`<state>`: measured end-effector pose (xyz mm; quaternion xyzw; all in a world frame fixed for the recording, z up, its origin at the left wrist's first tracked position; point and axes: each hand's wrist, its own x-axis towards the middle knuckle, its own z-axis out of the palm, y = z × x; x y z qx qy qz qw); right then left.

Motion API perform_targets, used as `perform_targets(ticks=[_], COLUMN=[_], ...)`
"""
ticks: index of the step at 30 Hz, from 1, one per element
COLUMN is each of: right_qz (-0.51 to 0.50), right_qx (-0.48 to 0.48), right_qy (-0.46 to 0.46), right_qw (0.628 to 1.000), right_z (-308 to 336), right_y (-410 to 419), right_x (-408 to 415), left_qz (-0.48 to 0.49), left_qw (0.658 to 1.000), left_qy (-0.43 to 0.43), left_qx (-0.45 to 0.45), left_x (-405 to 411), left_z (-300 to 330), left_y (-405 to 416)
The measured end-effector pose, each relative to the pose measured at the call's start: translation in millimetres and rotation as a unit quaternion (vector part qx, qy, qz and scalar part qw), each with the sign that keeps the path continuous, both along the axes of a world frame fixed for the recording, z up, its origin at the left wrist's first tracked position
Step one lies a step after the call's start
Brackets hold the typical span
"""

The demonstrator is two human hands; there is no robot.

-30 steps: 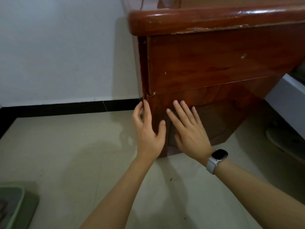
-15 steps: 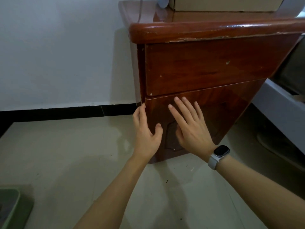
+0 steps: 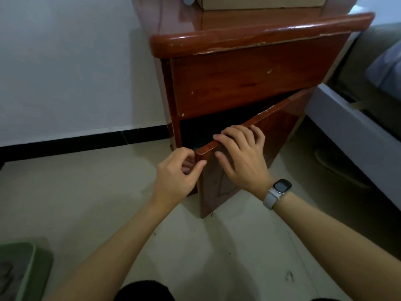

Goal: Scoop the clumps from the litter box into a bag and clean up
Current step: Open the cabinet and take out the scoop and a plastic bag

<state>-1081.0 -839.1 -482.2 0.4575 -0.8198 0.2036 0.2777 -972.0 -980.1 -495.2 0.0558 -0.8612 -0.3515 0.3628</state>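
A red-brown wooden cabinet (image 3: 249, 83) stands against the white wall. Its lower door (image 3: 280, 135) is swung partly open, showing a dark inside. My left hand (image 3: 175, 177) pinches the door's free left edge near its top corner. My right hand (image 3: 240, 157) hooks its fingers over the door's top edge, thumb on the front. A white watch sits on my right wrist. The green litter box (image 3: 23, 270) shows only as a corner at the bottom left. No bag or scoop is in view.
Beige tiled floor (image 3: 86, 203) with small dark specks lies in front of the cabinet. A black skirting runs along the wall. A bed with a grey frame (image 3: 347, 131) stands to the right. A cardboard box (image 3: 260, 3) sits on the cabinet top.
The cabinet door was closed with both hands flat against it. It has now swung outward, and both hands grip its edges. The view has pulled back.
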Motion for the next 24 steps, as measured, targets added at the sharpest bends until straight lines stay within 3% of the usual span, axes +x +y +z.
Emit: perform_targets(ticks=[4, 14, 16, 20, 24], right_qz=[0.018, -0.025, -0.029, -0.049, -0.072], right_qx=[0.035, 0.035, 0.051, 0.084, 0.088], right_qy=[-0.027, -0.21, -0.235, -0.262, -0.276], right_qw=[0.999, 0.977, 0.97, 0.96, 0.954], right_z=[15.1, 24.7, 31.9, 38.7, 38.2], right_y=[21.4, 86.2, 91.1, 89.1, 90.8], right_x=[9.8, 63.1, 67.1, 70.1, 76.1], left_qz=[-0.094, -0.236, -0.265, -0.309, -0.305], left_qw=[0.993, 0.95, 0.945, 0.924, 0.916], left_qy=[-0.052, -0.037, -0.066, -0.218, -0.256], left_qx=[-0.053, -0.202, -0.18, -0.055, -0.039], left_x=[8.3, 20.5, 8.5, -11.3, -25.7], left_z=[21.6, 24.3, 32.4, 37.4, 29.5], left_y=[-0.9, 46.7, 47.1, 37.1, 25.6])
